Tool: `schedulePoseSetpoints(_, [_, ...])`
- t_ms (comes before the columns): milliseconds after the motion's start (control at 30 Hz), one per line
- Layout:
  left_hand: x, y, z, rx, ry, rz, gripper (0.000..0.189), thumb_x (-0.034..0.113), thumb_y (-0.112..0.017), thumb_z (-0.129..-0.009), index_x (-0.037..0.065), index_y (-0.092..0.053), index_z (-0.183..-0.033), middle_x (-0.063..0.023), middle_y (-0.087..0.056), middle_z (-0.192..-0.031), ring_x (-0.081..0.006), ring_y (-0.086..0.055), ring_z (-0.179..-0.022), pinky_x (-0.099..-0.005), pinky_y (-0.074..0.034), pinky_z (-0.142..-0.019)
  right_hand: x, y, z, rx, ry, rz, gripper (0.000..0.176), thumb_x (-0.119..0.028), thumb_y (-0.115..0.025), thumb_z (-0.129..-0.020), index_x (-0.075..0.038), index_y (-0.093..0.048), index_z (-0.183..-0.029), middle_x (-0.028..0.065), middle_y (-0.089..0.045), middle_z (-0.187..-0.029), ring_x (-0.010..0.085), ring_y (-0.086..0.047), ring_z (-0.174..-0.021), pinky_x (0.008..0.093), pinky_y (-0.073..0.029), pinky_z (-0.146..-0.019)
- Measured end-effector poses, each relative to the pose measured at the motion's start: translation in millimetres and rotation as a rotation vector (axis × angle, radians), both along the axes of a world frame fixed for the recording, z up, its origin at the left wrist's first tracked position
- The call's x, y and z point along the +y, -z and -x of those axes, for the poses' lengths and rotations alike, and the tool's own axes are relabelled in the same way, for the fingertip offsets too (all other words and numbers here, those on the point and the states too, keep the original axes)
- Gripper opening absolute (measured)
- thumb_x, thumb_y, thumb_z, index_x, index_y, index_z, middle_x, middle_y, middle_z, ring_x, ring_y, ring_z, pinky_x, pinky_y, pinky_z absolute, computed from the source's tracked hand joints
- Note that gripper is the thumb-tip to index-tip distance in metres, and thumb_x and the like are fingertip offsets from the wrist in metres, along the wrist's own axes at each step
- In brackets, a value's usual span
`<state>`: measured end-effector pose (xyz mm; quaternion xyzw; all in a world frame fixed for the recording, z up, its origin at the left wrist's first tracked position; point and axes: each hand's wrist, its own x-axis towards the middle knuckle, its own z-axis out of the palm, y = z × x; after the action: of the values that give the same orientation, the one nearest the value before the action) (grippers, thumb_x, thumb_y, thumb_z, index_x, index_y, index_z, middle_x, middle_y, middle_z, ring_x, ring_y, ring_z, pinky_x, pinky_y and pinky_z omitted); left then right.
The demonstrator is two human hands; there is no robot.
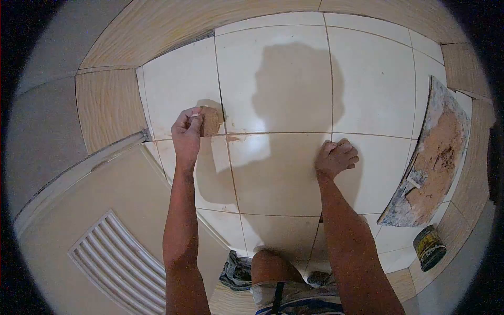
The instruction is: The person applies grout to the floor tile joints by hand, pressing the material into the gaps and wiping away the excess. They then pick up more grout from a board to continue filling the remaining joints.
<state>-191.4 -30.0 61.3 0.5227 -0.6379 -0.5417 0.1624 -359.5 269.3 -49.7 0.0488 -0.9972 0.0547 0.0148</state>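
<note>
My left hand [186, 127] pinches a small, flat spreader [211, 122] smeared with brown paste, held at the joint between two cream floor tiles [178, 68]. Brown smears mark the tile corner just right of it. On the tiles further right rests my right hand [336, 158], its fingers curled into a fist beside a joint; nothing shows in it. Along the right side lies a stained board [397, 202] carrying a spread of brown grout-like paste [440, 152]. A small whitish piece [413, 181] sits on the board.
A dirty can [430, 248] stands at the lower right. At the lower left is a door panel [58, 210] with a slatted vent [118, 254]. Wood-patterned tiles [173, 29] border the floor. A dark crumpled cloth or bag [236, 271] lies near my leg.
</note>
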Motion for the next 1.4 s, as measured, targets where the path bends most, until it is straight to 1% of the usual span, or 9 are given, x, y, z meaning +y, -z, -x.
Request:
schedulePoseSetpoints(133, [6,-14,-1,0.04,-0.001,-0.135,0.017,0.005,-0.053,-0.092,0.004,-0.064,-0.106,-0.0011,-0.063,-0.089,-0.0079,-0.056,-0.076,-0.0244,-0.048,-0.068,0,-1,-1,0.03,-0.026,0.01,0.035,-0.029,-0.05,-0.081,-0.005,-0.046,-0.106,0.0163,-0.041,-0.108,0.0355,-0.04,-0.098,0.0519,-0.033,-0.081])
schedulePoseSetpoints(433, [-6,-7,7,-0.037,0.057,-0.235,0.026,0.005,-0.052,-0.092,0.002,-0.058,-0.117,-0.0041,-0.063,-0.092,-0.0085,-0.056,-0.081,-0.0264,-0.048,-0.072,6,7,-1,0.056,-0.06,0.004,0.04,-0.034,-0.049,-0.083,-0.004,-0.047,-0.11,0.0185,-0.042,-0.107,0.0369,-0.04,-0.099,0.0522,-0.032,-0.08])
schedulePoseSetpoints(533, [-27,8,23,-0.107,0.087,-0.097,0.029,0.006,-0.052,-0.091,0.0,-0.056,-0.119,-0.009,-0.063,-0.093,-0.0134,-0.057,-0.078,-0.0302,-0.048,-0.071,5,6,-2,0.042,-0.039,0.007,0.04,-0.035,-0.048,-0.083,-0.004,-0.047,-0.11,0.0193,-0.042,-0.107,0.0373,-0.04,-0.098,0.053,-0.032,-0.08])
schedulePoseSetpoints(600, [-42,18,34,-0.231,0.276,0.436,0.031,0.006,-0.054,-0.089,-0.002,-0.055,-0.119,-0.0152,-0.062,-0.093,-0.0223,-0.059,-0.078,-0.0353,-0.048,-0.073,7,10,-2,0.032,-0.03,-0.024,0.04,-0.034,-0.048,-0.083,-0.004,-0.047,-0.11,0.0197,-0.042,-0.107,0.0375,-0.04,-0.098,0.0535,-0.032,-0.08])
schedulePoseSetpoints(700, [-45,17,53,-0.289,0.446,0.678,0.032,0.004,-0.055,-0.086,-0.003,-0.056,-0.118,-0.0194,-0.058,-0.092,-0.0307,-0.059,-0.081,-0.0393,-0.048,-0.075,9,13,-3,0.039,-0.04,-0.03,0.04,-0.034,-0.047,-0.083,-0.004,-0.047,-0.11,0.0203,-0.042,-0.107,0.0378,-0.04,-0.098,0.0544,-0.032,-0.08])
schedulePoseSetpoints(1000, [-42,22,71,-0.326,0.669,0.786,0.034,0.003,-0.057,-0.084,-0.001,-0.057,-0.118,-0.0182,-0.058,-0.096,-0.0353,-0.058,-0.087,-0.0415,-0.05,-0.077,5,5,-2,0.002,-0.021,-0.004,0.041,-0.033,-0.048,-0.083,-0.003,-0.047,-0.11,0.0194,-0.042,-0.109,0.038,-0.04,-0.1,0.0542,-0.032,-0.082])
schedulePoseSetpoints(1167, [-31,16,83,-0.319,0.649,0.844,0.025,0.003,-0.054,-0.085,0.004,-0.06,-0.11,-0.017,-0.061,-0.092,-0.0344,-0.059,-0.086,-0.0424,-0.05,-0.074,6,6,0,-0.039,-0.008,0.003,0.039,-0.033,-0.048,-0.083,-0.003,-0.047,-0.108,0.0198,-0.042,-0.111,0.0375,-0.039,-0.101,0.0543,-0.032,-0.083])
schedulePoseSetpoints(1267, [-36,27,81,-0.382,0.602,0.811,0.023,0.006,-0.055,-0.086,0.005,-0.062,-0.108,-0.0155,-0.065,-0.093,-0.0336,-0.061,-0.088,-0.0415,-0.051,-0.076,6,6,-1,-0.005,-0.02,0.074,0.042,-0.033,-0.049,-0.08,-0.002,-0.047,-0.109,0.0233,-0.043,-0.113,0.0418,-0.04,-0.101,0.0597,-0.032,-0.081])
schedulePoseSetpoints(1400, [-18,33,69,-0.493,0.67,0.928,0.027,0.008,-0.058,-0.083,0.006,-0.063,-0.109,-0.0143,-0.067,-0.097,-0.0328,-0.063,-0.089,-0.0405,-0.053,-0.076,8,9,-1,-0.009,-0.031,0.004,0.039,-0.033,-0.048,-0.082,-0.003,-0.046,-0.108,0.0197,-0.042,-0.109,0.0371,-0.039,-0.099,0.054,-0.032,-0.082])
